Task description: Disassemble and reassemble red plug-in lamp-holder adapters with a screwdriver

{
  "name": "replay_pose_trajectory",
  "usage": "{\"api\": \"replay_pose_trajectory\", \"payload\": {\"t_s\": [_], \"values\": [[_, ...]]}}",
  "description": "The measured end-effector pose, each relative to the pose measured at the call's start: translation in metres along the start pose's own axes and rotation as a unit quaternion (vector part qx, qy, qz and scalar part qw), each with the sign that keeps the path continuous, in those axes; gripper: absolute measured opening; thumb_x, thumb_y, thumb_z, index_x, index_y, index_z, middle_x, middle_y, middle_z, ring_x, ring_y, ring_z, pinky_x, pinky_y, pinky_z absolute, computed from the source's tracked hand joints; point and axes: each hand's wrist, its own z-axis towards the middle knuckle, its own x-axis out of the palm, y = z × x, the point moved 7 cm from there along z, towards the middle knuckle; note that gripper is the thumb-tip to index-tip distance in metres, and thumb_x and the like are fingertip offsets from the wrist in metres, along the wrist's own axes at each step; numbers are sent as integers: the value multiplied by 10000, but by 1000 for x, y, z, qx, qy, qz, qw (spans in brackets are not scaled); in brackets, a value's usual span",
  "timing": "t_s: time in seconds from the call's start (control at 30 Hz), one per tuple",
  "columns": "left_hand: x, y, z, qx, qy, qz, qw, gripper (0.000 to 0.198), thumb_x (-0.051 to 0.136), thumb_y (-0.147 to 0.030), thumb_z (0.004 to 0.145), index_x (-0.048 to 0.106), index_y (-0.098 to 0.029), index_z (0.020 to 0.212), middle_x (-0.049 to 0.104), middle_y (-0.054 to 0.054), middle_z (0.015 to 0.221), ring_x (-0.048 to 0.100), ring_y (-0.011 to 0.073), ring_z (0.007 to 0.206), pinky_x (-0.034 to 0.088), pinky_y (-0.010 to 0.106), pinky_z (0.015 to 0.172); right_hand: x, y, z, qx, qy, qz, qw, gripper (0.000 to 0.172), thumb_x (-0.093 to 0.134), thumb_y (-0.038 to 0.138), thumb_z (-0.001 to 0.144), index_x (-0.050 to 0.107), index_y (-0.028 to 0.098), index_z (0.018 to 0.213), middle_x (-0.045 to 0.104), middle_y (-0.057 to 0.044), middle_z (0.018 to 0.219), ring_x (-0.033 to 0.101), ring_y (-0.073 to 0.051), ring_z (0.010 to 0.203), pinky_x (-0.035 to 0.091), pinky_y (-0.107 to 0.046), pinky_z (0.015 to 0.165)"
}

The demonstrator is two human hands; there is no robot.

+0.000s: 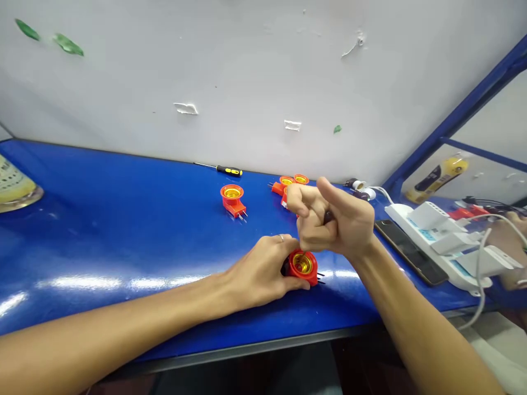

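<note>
My left hand [265,269] grips a red lamp socket [303,263] against the blue tabletop near its front edge. The socket's brass-coloured threaded opening faces up and its dark plug pins point right. Just above it, my right hand [331,219] is closed around a screwdriver [328,216]; most of the handle is hidden by the fingers, and a thin shaft runs down into the socket's opening. Another red lamp socket [233,200] stands farther back to the left. Several more red sockets [284,185] are grouped behind my right hand, partly hidden by it.
A yellow-black screwdriver [228,170] lies by the back wall [247,66]. To the right are a phone [411,251], a white power strip [438,244] with a cable, and small white and black lamp holders [362,189]. A clear bottle [16,186] stands at far left. Beyond a blue-framed partition, another person's hand [510,247] shows.
</note>
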Motion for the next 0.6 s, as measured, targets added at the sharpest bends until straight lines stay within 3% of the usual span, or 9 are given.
{"api": "replay_pose_trajectory", "payload": {"t_s": [0.1,0.23,0.3,0.47,0.6], "values": [[1,0,-2,1,-7,-4,1000,241,789,-347,768,633,-204,884,664,-28,824,621,161,737,445,263,634,0,-2,4,35,36,-30,998,381,308,525,1022,438,216,840,143,116,494,85,-62,431,180,-189,428],[0,2,-5,5,-38,24,999,332,774,-419,777,622,-205,981,651,14,937,614,180,783,470,287,660,-11,2,5,-15,-92,-180,979,203,396,362,1036,493,210,943,352,79,569,288,-78,494,287,-199,474],[0,5,-6,-7,-43,40,998,344,766,-446,779,610,-198,961,638,24,943,610,184,784,468,292,657,-15,4,2,-57,-136,-192,970,190,405,370,1035,508,216,994,408,71,573,358,-87,492,331,-208,476],[-7,7,-5,-38,-66,79,994,342,764,-441,774,538,-191,824,618,9,843,590,180,728,426,288,619,-29,0,-4,-105,-220,-40,969,239,449,463,996,475,248,896,152,109,512,100,-76,433,162,-192,411],[-6,6,-4,-43,-69,113,990,275,717,-400,815,546,-193,876,634,31,884,607,205,783,434,301,650,-18,-3,-3,-88,-214,-5,973,349,458,477,950,364,220,734,177,73,568,134,-87,485,156,-218,451]]}}
